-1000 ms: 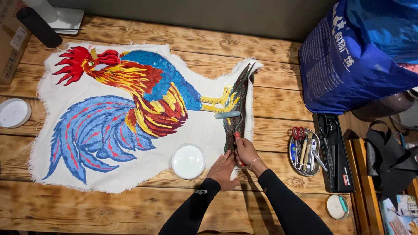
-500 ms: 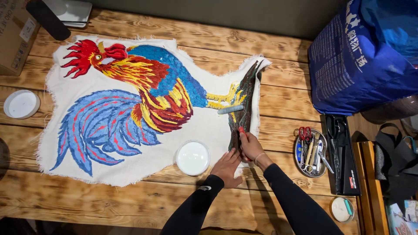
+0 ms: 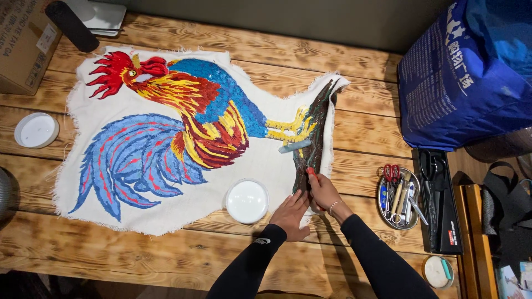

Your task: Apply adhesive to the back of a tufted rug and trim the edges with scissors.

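Hands at work on a sequinned rooster panel, seen from the head camera. Left hand point(image 3: 292, 213) lies flat and released, fingers spread, pressing the lower edge of the white cloth point(image 3: 88, 119) at about 6 o'clock of the frame. Right hand point(image 3: 323, 191), just beside it at its 3 o'clock, pinches a small red-tipped tool point(image 3: 311, 171) between thumb and fingers, the tip resting on the dark brown branch strip point(image 3: 317, 130) along the cloth's right border (what kind of tool cannot be told). Both forearms wear black sleeves.

The cloth lies flat on the wooden counter point(image 3: 360, 88), filling its centre and left. The rooster point(image 3: 188, 116) has a red comb at 10 o'clock, a blue body at the centre, blue and red tail feathers at 8 o'clock, and yellow feet toward 3 o'clock. A pale blue stick point(image 3: 294, 146) lies across the feet, touching the branch strip. A round white dish point(image 3: 246, 201) sits on the cloth at 9 o'clock of the left hand, near it.

Surroundings: a second white dish point(image 3: 36, 130) at the counter's 9 o'clock edge; a cardboard box point(image 3: 25, 39) at 10 o'clock; a blue bag point(image 3: 471, 72) at 2 o'clock; a metal tray point(image 3: 383, 213) with red-handled scissors point(image 3: 391, 173) at 4 o'clock, well apart from the cloth.
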